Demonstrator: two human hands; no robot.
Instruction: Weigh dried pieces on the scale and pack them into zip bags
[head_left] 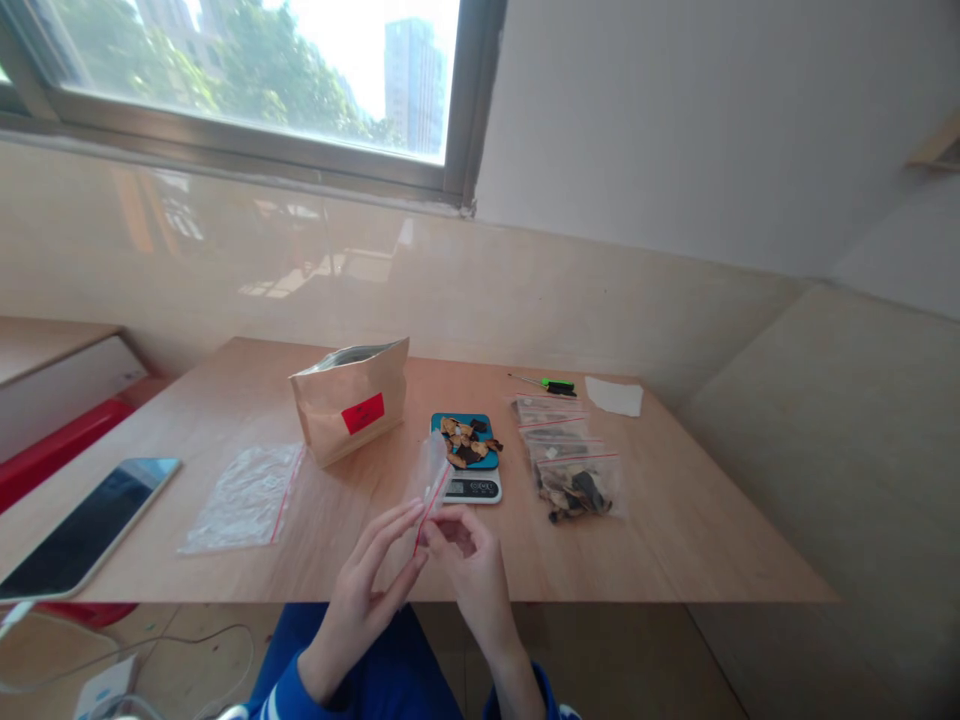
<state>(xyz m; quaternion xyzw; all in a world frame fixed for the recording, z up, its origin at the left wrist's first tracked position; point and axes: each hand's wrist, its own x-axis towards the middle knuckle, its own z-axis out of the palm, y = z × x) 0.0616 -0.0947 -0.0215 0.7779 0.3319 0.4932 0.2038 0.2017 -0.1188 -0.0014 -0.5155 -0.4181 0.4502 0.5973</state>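
Between my hands, over the table's front edge, is a clear zip bag [433, 470] with a red strip along its mouth. My left hand [379, 565] pinches the bag's near end, fingers stretched along it. The fingertips of my right hand [466, 555] are closed on the same red strip from the other side. Just beyond the bag stands a small kitchen scale [480, 488] with a blue tray. Dried brown and dark slices [469, 442] are heaped on that tray, partly overlapped by the bag.
A kraft paper pouch [330, 410] with a red label stands open behind left. Flat zip bags [244, 498] and a tablet [82, 530] lie at left. At right are several filled zip bags [574, 487], a green-handled screwdriver [556, 384] and a white paper [615, 396].
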